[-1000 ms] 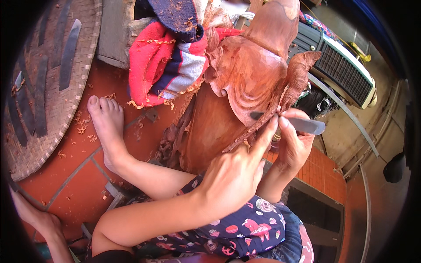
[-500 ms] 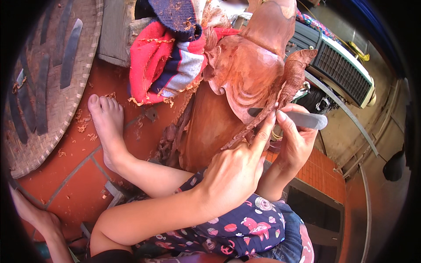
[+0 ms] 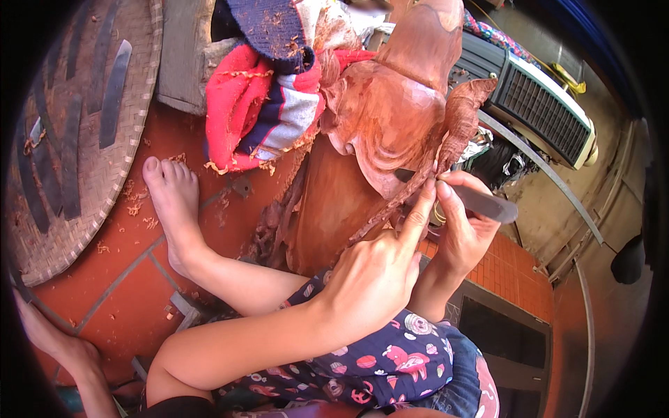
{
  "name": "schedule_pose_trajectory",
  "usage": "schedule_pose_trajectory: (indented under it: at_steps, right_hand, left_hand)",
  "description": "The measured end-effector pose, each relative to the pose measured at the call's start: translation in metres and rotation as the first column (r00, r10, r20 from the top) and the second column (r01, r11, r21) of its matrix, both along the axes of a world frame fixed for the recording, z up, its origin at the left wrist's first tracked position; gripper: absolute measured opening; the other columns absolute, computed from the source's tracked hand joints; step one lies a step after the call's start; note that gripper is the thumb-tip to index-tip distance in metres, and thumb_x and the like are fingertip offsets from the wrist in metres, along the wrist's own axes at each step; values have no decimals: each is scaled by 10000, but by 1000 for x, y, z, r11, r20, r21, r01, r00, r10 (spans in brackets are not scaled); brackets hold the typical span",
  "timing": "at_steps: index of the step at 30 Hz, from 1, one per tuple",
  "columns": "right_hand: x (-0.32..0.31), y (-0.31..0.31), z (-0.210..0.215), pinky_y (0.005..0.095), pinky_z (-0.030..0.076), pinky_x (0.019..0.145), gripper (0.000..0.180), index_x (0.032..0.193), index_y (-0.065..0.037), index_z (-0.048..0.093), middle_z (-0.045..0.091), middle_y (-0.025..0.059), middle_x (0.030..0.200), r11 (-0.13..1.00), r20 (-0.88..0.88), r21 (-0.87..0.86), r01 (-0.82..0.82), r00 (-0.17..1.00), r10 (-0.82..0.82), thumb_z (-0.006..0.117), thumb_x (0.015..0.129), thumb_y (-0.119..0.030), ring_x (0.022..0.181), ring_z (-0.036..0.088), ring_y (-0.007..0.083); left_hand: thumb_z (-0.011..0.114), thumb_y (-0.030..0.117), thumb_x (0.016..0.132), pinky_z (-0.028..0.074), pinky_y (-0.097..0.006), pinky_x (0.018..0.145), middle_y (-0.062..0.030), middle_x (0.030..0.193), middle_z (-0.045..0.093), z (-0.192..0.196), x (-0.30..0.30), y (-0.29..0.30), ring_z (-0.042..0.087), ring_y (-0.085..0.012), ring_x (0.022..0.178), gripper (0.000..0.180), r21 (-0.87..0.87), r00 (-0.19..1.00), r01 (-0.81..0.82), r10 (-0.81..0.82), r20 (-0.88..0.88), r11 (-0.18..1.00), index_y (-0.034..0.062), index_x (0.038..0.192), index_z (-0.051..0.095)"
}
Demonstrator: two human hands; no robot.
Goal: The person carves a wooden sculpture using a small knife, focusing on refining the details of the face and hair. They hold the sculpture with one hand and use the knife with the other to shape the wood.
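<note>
A reddish-brown wood carving [image 3: 397, 104] with ridged folds stands before me. My right hand [image 3: 463, 226] is closed around a flat grey steel blade [image 3: 488, 205], whose rounded end sticks out to the right. The blade's dark other end shows left of a thin carved strip [image 3: 380, 217]. My left hand [image 3: 373, 275] comes in from the left with its index finger stretched to the strip, the fingertip meeting my right thumb. Its other fingers are curled, and what they grip, if anything, is hidden.
Several flat dark blades lie on a round woven tray [image 3: 97, 223] at the left. A red, navy and grey knitted cloth [image 3: 237, 97] with shavings rests beside the carving. A wooden block [image 3: 185, 59] and a bare foot [image 3: 171, 188] are on the tiled floor [image 3: 132, 306]. A grilled appliance [image 3: 540, 104] stands at right.
The blade's outer end has tipped slightly downward in my right hand. Both hands stay at the carved strip. The whole view has shifted a little.
</note>
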State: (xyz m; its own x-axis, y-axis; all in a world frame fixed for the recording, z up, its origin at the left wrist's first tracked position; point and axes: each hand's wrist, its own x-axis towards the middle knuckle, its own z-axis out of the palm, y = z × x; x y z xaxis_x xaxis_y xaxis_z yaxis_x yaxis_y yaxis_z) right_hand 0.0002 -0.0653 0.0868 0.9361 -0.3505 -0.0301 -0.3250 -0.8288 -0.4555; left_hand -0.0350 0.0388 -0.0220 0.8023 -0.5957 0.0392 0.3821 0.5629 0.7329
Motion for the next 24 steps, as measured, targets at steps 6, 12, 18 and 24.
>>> schedule_pose_trajectory:
  at_steps: [6, 12, 18, 24]
  right_hand:
    - [-10, -16, 2, 445, 498, 1019, 170, 974, 65, 700, 711, 150, 875, 973, 97, 15, -230, 969, 227, 694, 821, 138, 1117, 668, 374]
    - [-14, 0, 1, 505, 439, 1079, 148, 984, 89, 703, 725, 212, 966, 996, 99, 13, -84, 992, 82, 693, 836, 102, 1148, 651, 388]
    - [-7, 12, -2, 467, 405, 1117, 76, 921, 73, 720, 745, 157, 974, 990, -115, -138, -33, 993, 17, 700, 849, 67, 1138, 664, 278]
    - [-6, 14, -6, 462, 404, 1118, 68, 939, 68, 707, 734, 122, 902, 995, 10, -10, 99, 995, -99, 693, 876, 47, 1042, 674, 240]
  left_hand:
    - [611, 71, 906, 547, -490, 838, -338, 1261, 574, -1, 8, 13, 635, -480, 1045, 832, -45, 996, 83, -82, 24, 995, 11, 1582, 129]
    - [611, 78, 910, 541, -483, 873, -353, 1326, 530, -4, 4, 13, 624, -480, 1093, 834, -26, 994, 102, -101, 40, 994, 2, 1582, 123]
    - [614, 79, 908, 529, -494, 912, -360, 1352, 514, -6, 1, 13, 595, -492, 1143, 832, -35, 997, 71, -72, -13, 997, -15, 1575, 126]
    - [615, 76, 902, 533, -499, 900, -365, 1341, 515, -5, 1, 8, 594, -494, 1135, 834, -7, 993, 120, -119, 14, 993, -1, 1578, 132]
